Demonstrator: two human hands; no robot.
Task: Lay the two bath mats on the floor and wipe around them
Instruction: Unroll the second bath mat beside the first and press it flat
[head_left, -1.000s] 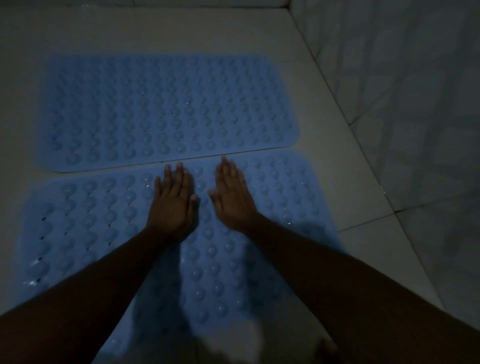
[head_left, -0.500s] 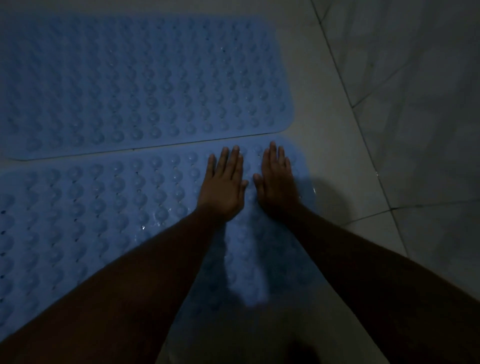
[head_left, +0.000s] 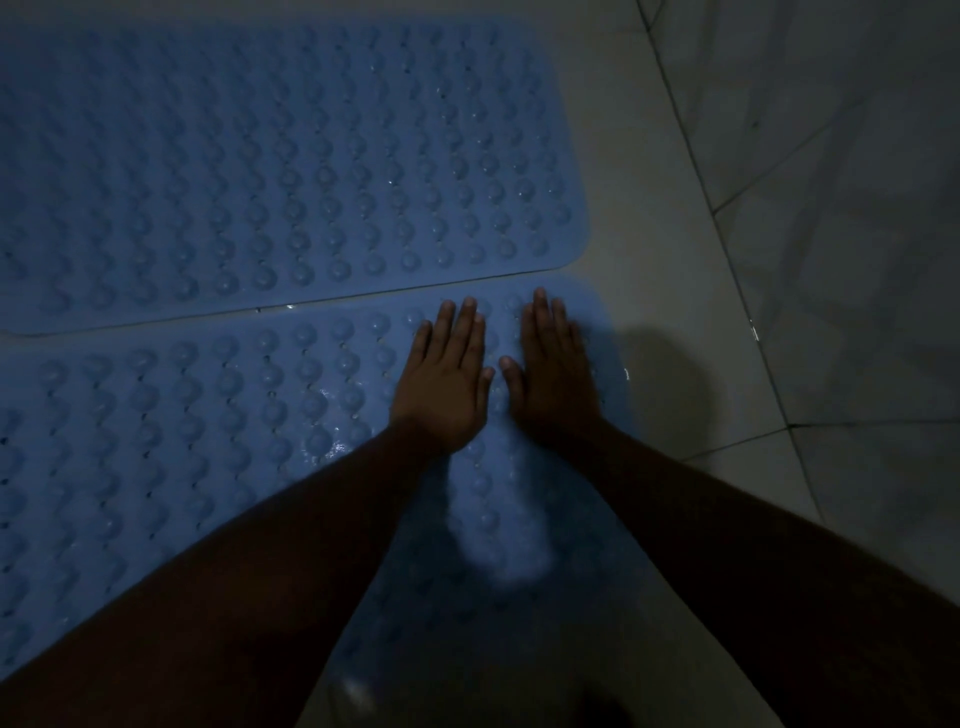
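Observation:
Two blue rubber bath mats with rows of round bumps lie flat side by side on the pale floor. The far mat (head_left: 270, 171) fills the upper left. The near mat (head_left: 171, 431) runs below it, their long edges almost touching. My left hand (head_left: 441, 384) rests palm down on the near mat's right end, fingers straight and together. My right hand (head_left: 553, 374) lies flat just beside it, close to the mat's rounded right corner. Neither hand holds anything. My forearms hide part of the near mat.
Pale floor tile (head_left: 660, 249) shows to the right of both mats. A tiled wall (head_left: 841, 218) rises along the right side. The light is dim, and small wet glints sit on the mats.
Both hands have slid to the right along the near mat, from its middle to its right end. The view has shifted right with them.

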